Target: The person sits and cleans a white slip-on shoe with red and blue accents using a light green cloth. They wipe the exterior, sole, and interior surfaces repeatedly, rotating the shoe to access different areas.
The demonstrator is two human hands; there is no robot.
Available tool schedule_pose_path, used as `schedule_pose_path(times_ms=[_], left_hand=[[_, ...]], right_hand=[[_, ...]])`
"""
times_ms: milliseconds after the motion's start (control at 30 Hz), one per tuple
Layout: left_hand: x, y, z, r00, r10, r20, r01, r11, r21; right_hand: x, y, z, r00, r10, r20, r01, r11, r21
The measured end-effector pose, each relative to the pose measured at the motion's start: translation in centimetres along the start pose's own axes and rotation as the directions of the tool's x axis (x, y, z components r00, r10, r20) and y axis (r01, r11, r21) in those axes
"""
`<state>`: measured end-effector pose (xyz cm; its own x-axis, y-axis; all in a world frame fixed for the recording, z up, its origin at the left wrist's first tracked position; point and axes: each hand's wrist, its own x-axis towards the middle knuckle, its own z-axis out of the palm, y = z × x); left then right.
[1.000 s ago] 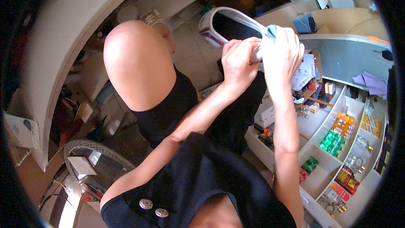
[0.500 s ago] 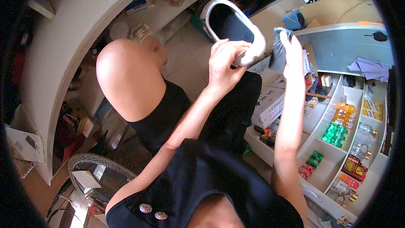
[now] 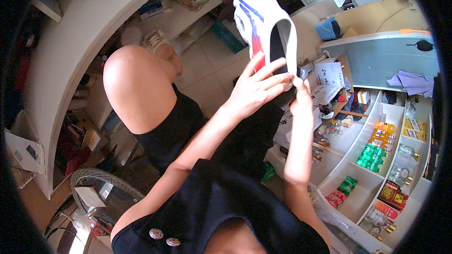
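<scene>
A white clog-like shoe (image 3: pixel 263 16) with blue and red stripes and a dark insole is raised in front of me, its toe pointing away. My left hand (image 3: pixel 256 84) grips it near the heel, fingers spread across the red side and the opening. Close beside the heel rim, my right hand (image 3: pixel 301 98) is pinched on a crumpled grey cloth (image 3: pixel 305 72). Most of that cloth is hidden behind the fingers and the shoe. My bare left knee (image 3: pixel 134 77) is bent at the left.
Right of me, a white compartmented shelf unit (image 3: pixel 355 164) holds several bottles and cans. White cartons (image 3: pixel 325 77) stand near my right hand. A curved white counter (image 3: pixel 84 42) lines the left, with a bicycle wheel (image 3: pixel 101 174) below. A blue box-shaped item (image 3: pixel 328 29) sits farther back.
The shoe has turned, so its striped side now shows. My right hand has come left with the cloth to the heel. My left fingers have shifted from the rim across the side.
</scene>
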<state>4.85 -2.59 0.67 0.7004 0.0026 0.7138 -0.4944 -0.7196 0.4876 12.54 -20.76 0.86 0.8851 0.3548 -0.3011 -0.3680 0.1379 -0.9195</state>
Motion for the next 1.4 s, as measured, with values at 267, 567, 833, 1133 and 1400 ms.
schedule_pose_path(times_ms=[267, 567, 833, 1133, 1400], left_hand=[[-1.2, -0.5, 1.7, 0.719, -0.694, 0.046, 0.473, 0.440, -0.764], [-1.2, -0.2, 2.4, 0.510, -0.768, 0.387, 0.490, -0.110, -0.865], [-1.4, -0.6, 2.4, 0.580, -0.789, 0.202, 0.505, 0.155, -0.849], [-0.6, -0.6, 1.2, 0.548, -0.824, 0.147, 0.614, 0.277, -0.739], [-0.6, -0.5, 1.3, 0.537, -0.825, 0.178, 0.580, 0.207, -0.788]], right_hand=[[-0.2, 1.9, 1.6, 0.951, -0.219, -0.219, 0.235, 0.971, 0.047], [-0.5, 6.1, -0.6, 0.900, -0.273, -0.339, 0.187, 0.946, -0.264], [2.1, -9.1, 5.4, 0.441, -0.852, 0.283, 0.377, -0.111, -0.920], [4.5, -7.6, 7.8, 0.380, -0.456, 0.805, 0.493, -0.636, -0.593], [5.1, -8.5, 8.3, 0.572, -0.530, 0.625, 0.553, -0.313, -0.772]])
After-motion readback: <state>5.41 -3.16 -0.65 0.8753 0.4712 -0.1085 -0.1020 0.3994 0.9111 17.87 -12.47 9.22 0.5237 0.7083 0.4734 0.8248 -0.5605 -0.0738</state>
